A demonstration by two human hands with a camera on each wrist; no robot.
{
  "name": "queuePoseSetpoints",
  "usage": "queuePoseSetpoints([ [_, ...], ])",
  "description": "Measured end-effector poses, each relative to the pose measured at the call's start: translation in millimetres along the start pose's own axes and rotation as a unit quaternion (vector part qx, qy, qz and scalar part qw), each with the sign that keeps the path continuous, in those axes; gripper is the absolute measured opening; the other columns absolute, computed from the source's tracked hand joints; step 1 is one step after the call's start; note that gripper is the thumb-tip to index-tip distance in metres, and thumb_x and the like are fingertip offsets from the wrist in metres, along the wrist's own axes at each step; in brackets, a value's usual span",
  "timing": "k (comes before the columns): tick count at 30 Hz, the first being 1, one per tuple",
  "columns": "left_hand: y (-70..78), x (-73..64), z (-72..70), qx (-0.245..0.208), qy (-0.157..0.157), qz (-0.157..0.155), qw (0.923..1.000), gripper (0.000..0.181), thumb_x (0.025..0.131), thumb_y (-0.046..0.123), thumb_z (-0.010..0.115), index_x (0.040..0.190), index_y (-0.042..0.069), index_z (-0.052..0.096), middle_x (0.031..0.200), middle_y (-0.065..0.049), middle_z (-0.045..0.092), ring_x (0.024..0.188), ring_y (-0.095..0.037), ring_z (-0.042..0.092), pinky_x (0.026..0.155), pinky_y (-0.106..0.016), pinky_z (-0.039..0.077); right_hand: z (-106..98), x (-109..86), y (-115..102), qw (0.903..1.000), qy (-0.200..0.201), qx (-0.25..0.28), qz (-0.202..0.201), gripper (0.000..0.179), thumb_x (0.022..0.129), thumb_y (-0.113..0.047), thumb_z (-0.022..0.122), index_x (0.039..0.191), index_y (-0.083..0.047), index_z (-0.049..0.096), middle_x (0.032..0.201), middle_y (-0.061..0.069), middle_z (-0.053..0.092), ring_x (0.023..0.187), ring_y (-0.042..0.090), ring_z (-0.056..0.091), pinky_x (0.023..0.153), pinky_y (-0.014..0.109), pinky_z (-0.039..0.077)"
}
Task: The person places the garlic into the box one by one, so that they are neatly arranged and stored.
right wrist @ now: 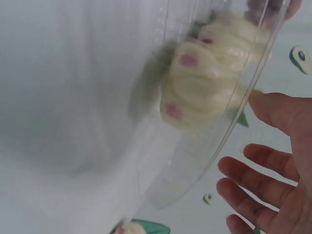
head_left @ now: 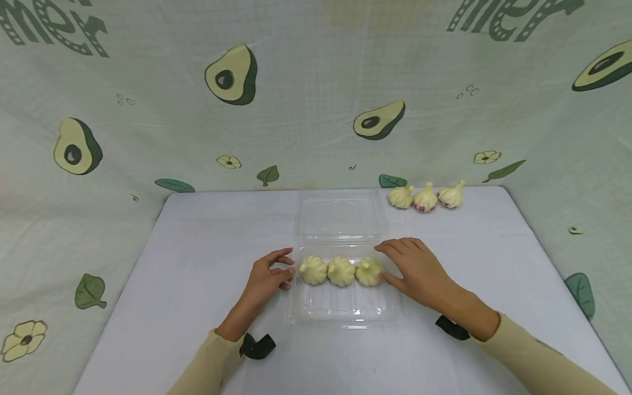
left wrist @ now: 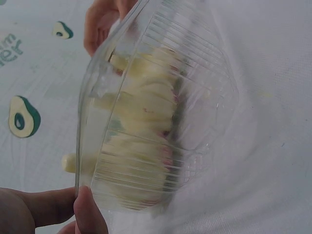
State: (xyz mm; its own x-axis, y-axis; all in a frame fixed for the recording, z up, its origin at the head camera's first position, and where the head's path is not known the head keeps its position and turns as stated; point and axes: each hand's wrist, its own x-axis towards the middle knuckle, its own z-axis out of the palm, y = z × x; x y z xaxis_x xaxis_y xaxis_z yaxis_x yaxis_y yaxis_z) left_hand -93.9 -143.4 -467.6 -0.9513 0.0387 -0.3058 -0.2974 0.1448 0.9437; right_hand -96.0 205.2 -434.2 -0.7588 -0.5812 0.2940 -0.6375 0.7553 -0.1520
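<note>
A clear plastic clamshell container (head_left: 345, 307) lies opened out, its lid (head_left: 340, 216) folded back on the far side. Three garlic bulbs (head_left: 341, 271) sit side by side in a row along the far half of its base. At the container's left rim is my left hand (head_left: 266, 280), its thumb and index finger pinching the edge in the left wrist view. My right hand (head_left: 417, 271) is at the right side, fingers spread apart, with the thumb (right wrist: 268, 109) at the rim beside the rightmost bulb (head_left: 368, 271). Pinkish patches show low on the bulbs through the clear wall.
Three more garlic bulbs (head_left: 425, 198) stand in a row at the table's back edge, right of the lid. A white cloth covers the table (head_left: 212, 230). Behind and beside it hangs a curtain (head_left: 306, 109) printed with avocados.
</note>
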Motion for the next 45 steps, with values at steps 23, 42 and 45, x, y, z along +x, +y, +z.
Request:
queuePoseSetpoints([
  [23,0.4,-0.7,-0.1,0.001,-0.001,0.0,1.0,0.053,0.095,-0.006,0.072,0.147,0.002,0.06,0.121,-0.018,0.062,0.076,-0.015,0.065,0.061,-0.022,0.058,-11,-19.3,104,0.9732,0.059,-0.018,0.222,0.054,0.092,-0.017,0.081,0.135,0.009,0.06,0.131,0.035,0.062,0.116,0.056,0.058,0.094,0.073,0.045],
  [42,3.3,-1.7,-1.1,0.003,-0.001,-0.003,1.0,0.053,0.096,-0.007,0.071,0.147,0.002,0.06,0.122,-0.018,0.062,0.078,-0.015,0.066,0.061,-0.022,0.058,1,-25.7,170,0.9434,0.023,-0.007,0.331,0.061,0.102,-0.026,0.068,0.142,0.017,0.049,0.135,0.045,0.049,0.117,0.064,0.05,0.096,0.077,0.04],
  [45,3.6,-1.6,-1.0,0.003,-0.003,-0.004,1.0,0.053,0.096,-0.007,0.071,0.147,0.002,0.06,0.122,-0.019,0.062,0.079,-0.015,0.066,0.062,-0.022,0.058,3,-25.9,179,0.9403,0.019,-0.001,0.34,0.064,0.103,-0.029,0.067,0.143,0.017,0.047,0.136,0.045,0.049,0.118,0.065,0.049,0.095,0.077,0.04],
])
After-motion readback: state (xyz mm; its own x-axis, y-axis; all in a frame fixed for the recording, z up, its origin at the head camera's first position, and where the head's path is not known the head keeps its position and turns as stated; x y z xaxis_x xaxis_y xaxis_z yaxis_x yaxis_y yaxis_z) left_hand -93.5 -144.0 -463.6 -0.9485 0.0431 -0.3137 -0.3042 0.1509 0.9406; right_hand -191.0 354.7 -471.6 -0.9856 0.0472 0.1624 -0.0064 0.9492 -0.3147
